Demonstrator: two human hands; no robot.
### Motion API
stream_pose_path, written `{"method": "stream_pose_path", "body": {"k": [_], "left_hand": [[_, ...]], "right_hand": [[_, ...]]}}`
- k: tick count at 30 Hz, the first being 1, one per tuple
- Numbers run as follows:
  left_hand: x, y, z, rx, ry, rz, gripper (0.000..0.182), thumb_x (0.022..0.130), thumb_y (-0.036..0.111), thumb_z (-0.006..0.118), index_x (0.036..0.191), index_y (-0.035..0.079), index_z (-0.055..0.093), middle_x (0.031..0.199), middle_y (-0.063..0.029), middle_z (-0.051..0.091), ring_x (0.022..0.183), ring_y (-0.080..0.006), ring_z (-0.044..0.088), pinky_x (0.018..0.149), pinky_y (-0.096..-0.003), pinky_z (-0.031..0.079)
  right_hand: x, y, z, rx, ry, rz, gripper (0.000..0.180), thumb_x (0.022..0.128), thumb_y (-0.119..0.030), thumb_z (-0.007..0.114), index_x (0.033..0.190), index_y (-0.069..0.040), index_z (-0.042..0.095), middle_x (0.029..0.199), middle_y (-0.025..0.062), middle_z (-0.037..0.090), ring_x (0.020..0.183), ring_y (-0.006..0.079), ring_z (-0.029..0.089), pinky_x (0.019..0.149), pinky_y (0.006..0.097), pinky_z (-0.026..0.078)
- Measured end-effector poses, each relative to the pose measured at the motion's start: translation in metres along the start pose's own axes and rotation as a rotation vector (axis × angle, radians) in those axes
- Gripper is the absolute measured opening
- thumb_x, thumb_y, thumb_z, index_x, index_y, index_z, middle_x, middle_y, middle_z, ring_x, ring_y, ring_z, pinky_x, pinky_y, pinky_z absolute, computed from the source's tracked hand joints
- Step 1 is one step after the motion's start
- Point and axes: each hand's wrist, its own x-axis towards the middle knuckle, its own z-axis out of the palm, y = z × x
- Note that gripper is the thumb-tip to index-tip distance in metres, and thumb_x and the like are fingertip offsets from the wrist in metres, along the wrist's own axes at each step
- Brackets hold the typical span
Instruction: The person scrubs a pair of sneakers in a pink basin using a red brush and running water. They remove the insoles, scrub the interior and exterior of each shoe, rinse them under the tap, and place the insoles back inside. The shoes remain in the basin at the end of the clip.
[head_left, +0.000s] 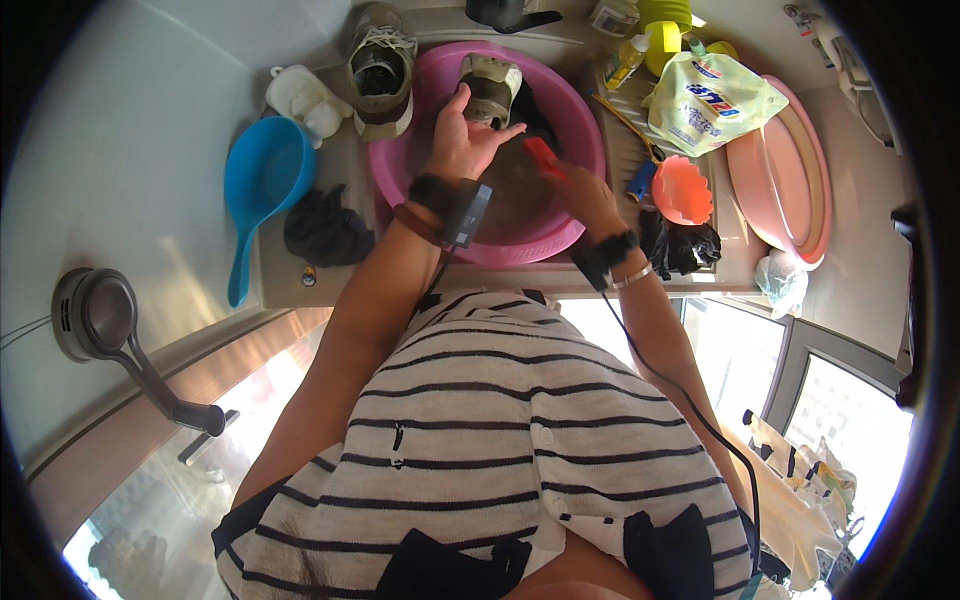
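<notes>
A pink plastic basin (379, 172) holds dark, murky water. In it, towards the back, is a beige and brown sneaker (491, 90), its heel towards me. My left hand (469, 142) is at the shoe's heel, palm up, thumb and fingers spread; whether it bears any of the shoe's weight cannot be told. My right hand (589, 195) grips a red brush (544, 157) over the basin's right side, a little apart from the shoe. The brush's bristles are hidden. Something dark lies in the water behind the shoe. A second sneaker (381, 75) stands left of the basin.
To the left are a blue dipper (270, 165), a white soap dish (304, 97) and black cloth (328, 229). On the right lie a yellow-handled brush (626, 124), a coral scalloped cup (681, 191), a detergent pouch (705, 105), a black plastic bag (682, 244) and a pink basin (817, 187).
</notes>
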Motion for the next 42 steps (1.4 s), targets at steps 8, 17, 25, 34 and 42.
{"method": "stream_pose_path", "body": {"k": [8,17,25,34,42], "left_hand": [[-0.007,0.032,-0.021,-0.065,0.009,0.100,0.029,0.100,0.021,0.051,0.123,0.003,0.051,0.124,-0.0099,0.059,0.122,-0.0267,0.052,0.113,-0.0517,0.032],[0.002,0.022,-0.022,0.158,0.199,0.228,0.030,0.103,0.028,0.048,0.125,0.007,0.050,0.124,-0.0092,0.060,0.117,-0.0242,0.055,0.110,-0.0425,0.034],[-0.004,0.020,-0.030,0.077,0.236,0.253,0.028,0.102,0.021,0.048,0.120,0.001,0.051,0.111,-0.0143,0.062,0.099,-0.0284,0.063,0.095,-0.0447,0.049],[-0.022,0.033,-0.022,0.293,0.095,0.104,0.037,0.099,0.022,0.053,0.128,-0.001,0.048,0.125,-0.0104,0.058,0.121,-0.0271,0.054,0.108,-0.0513,0.036],[-0.065,0.044,-0.068,1.067,-0.045,-0.001,0.026,0.089,0.003,0.062,0.115,-0.001,0.063,0.104,-0.0040,0.065,0.100,-0.0114,0.057,0.090,-0.0257,0.043]], "right_hand": [[0.072,-0.003,0.080,-0.140,-0.781,0.179,0.030,0.089,-0.021,0.058,0.115,-0.007,0.067,0.100,0.0214,0.069,0.096,0.0315,0.069,0.076,0.0414,0.054],[0.024,-0.078,0.015,0.488,0.203,0.087,0.038,0.093,-0.024,0.062,0.130,-0.016,0.061,0.085,0.0223,0.068,0.075,0.0291,0.070,0.067,0.0364,0.053],[0.032,-0.122,0.025,0.406,0.257,0.005,0.038,0.095,-0.021,0.061,0.133,-0.021,0.059,0.072,0.0207,0.062,0.059,0.0189,0.061,0.061,0.0297,0.049],[0.005,0.010,0.024,0.022,-0.161,0.204,0.041,0.092,-0.039,0.060,0.126,-0.017,0.063,0.094,0.0272,0.066,0.090,0.0438,0.064,0.076,0.0488,0.052],[0.071,0.082,0.084,-0.275,-0.399,-0.051,0.035,0.092,-0.035,0.057,0.113,-0.008,0.066,0.082,0.0215,0.067,0.076,0.0361,0.067,0.072,0.0466,0.053]]}}
